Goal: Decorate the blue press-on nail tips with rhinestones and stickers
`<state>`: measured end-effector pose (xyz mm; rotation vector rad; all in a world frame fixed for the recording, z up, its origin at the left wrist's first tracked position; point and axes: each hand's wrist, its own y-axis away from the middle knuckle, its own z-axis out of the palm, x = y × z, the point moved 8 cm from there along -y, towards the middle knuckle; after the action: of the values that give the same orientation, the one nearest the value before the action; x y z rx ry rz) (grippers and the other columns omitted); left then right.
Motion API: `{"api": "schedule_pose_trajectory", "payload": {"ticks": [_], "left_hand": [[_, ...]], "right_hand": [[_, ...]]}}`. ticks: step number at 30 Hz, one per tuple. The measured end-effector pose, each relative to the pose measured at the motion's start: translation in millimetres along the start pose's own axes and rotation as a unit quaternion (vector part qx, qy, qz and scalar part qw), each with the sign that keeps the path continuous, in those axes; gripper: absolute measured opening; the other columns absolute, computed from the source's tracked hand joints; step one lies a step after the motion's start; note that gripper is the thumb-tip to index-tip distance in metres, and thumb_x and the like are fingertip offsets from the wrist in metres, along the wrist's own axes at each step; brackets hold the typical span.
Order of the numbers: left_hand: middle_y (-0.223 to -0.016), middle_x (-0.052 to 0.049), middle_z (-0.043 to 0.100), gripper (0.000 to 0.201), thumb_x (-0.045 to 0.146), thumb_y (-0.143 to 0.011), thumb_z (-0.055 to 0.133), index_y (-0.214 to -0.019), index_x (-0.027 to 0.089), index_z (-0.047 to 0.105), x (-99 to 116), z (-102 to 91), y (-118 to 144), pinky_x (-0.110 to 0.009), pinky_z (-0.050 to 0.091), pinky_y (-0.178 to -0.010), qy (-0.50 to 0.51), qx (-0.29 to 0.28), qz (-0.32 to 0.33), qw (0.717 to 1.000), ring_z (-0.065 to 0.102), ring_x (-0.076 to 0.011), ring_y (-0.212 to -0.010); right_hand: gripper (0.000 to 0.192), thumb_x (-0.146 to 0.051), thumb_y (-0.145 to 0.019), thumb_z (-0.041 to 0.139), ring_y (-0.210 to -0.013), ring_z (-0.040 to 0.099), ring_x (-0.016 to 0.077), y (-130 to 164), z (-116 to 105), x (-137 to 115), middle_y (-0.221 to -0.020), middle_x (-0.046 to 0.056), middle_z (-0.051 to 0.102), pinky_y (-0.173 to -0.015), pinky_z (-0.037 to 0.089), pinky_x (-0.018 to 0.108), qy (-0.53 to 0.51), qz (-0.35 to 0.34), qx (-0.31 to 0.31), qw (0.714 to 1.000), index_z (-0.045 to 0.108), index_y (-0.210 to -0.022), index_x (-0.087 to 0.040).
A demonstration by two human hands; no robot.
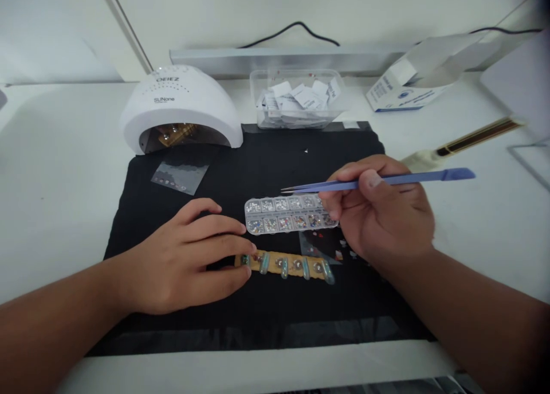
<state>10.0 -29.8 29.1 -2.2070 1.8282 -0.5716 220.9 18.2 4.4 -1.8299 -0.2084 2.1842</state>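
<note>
My right hand (382,211) holds a pair of blue tweezers (399,178) between thumb and fingers, the fine points directed left above a clear rhinestone case (283,215). The case has two rows of small compartments filled with silvery and coloured stones. My left hand (184,256) lies palm down, with its thumb and index finger at the two edges of the left end of a yellowish strip (272,263). Glossy pale-blue press-on nails (306,268) lie crosswise along that strip, with round silvery pieces between them. The strip's far left end is partly covered by my fingers.
A white nail lamp (184,110) stands at the back left with another strip (178,135) inside. Small plastic bags (180,173) lie on the black mat (275,302). Behind are a clear tub of packets (296,119), an open box (395,93) and a gold-and-black-handled brush (476,137).
</note>
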Motion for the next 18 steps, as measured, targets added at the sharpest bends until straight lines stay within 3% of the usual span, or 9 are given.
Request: {"api": "schedule_pose_trajectory", "payload": {"ticks": [4,11,18], "left_hand": [[-0.121,-0.001,0.069,0.013,0.013,-0.086,0.068,-0.094,0.023,0.067,3.1,-3.1,-0.3,-0.049,0.041,-0.107,-0.004,0.016,0.009,1.0,0.057,-0.0227,-0.118],[-0.124,-0.01,0.061,0.023,0.01,-0.084,0.063,-0.105,0.018,0.066,-3.1,-10.6,3.0,-0.052,0.046,-0.099,0.042,0.047,-0.002,0.998,0.055,-0.0276,-0.119],[-0.116,-0.01,0.061,0.021,0.007,-0.079,0.061,-0.098,0.017,0.061,-12.1,-19.6,5.4,-0.051,0.049,-0.092,0.045,0.099,-0.031,0.994,0.057,-0.0279,-0.112]], "right_hand": [[0.013,-0.038,-0.087,0.067,-0.043,0.049,0.015,0.1,1.0,-0.4,-0.065,0.0,0.069,-0.039,0.036,0.032,-0.009,-0.001,-0.008,1.0,0.072,-0.078,-0.028],[0.015,-0.039,-0.088,0.067,-0.044,0.05,0.0145,0.3,1.3,-1.4,-0.066,0.001,0.068,-0.039,0.035,0.031,-0.011,-0.01,-0.019,1.0,0.072,-0.08,-0.028],[0.013,-0.039,-0.086,0.068,-0.043,0.05,0.0153,0.2,0.7,-1.3,-0.065,0.001,0.07,-0.038,0.034,0.031,-0.012,-0.002,-0.01,1.0,0.073,-0.079,-0.03]]}}
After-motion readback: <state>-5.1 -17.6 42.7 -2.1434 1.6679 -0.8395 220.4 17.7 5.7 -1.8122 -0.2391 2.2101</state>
